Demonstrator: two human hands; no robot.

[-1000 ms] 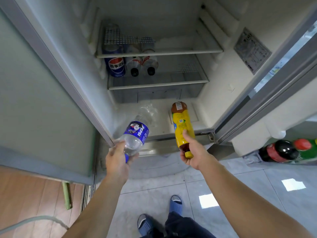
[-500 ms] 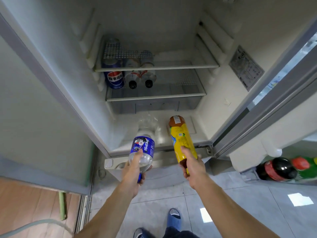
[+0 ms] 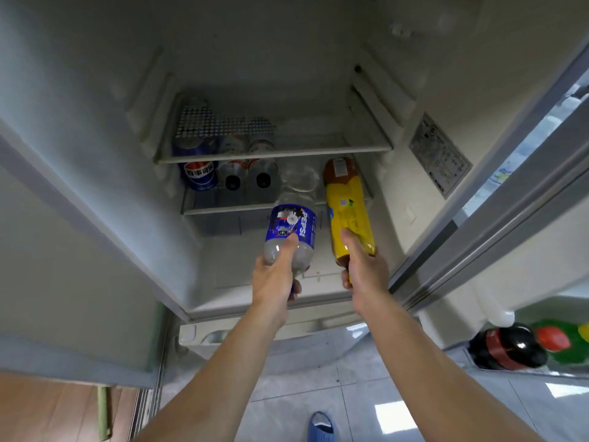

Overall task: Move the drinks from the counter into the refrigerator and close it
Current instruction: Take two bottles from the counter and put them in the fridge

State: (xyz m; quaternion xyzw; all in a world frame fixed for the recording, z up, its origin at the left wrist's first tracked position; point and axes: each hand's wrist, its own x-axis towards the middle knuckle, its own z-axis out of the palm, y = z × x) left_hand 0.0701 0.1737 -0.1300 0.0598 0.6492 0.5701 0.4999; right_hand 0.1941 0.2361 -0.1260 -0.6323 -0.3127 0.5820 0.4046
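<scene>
The refrigerator (image 3: 318,43) stands open in front of me. My left hand (image 3: 275,275) grips the neck end of a clear Pepsi bottle (image 3: 291,228) with a blue label, its base pointing into the lower shelf (image 3: 223,209). My right hand (image 3: 363,269) holds a yellow-labelled tea bottle (image 3: 347,205) by its neck end, base over the same shelf's right side. A blue Pepsi can (image 3: 199,175) and two small dark-capped bottles (image 3: 248,173) lie on that shelf at the left.
The upper shelf (image 3: 274,151) sits just above the bottles. The open door (image 3: 510,218) at the right carries a cola bottle (image 3: 506,349) and a green bottle (image 3: 561,342) in its rack. The fridge's left wall (image 3: 79,154) is close. Tiled floor and my blue slipper (image 3: 320,425) lie below.
Both hands have pushed forward and up, carrying the two bottles from the fridge's bottom edge to the lower shelf. The view has moved closer to the fridge.
</scene>
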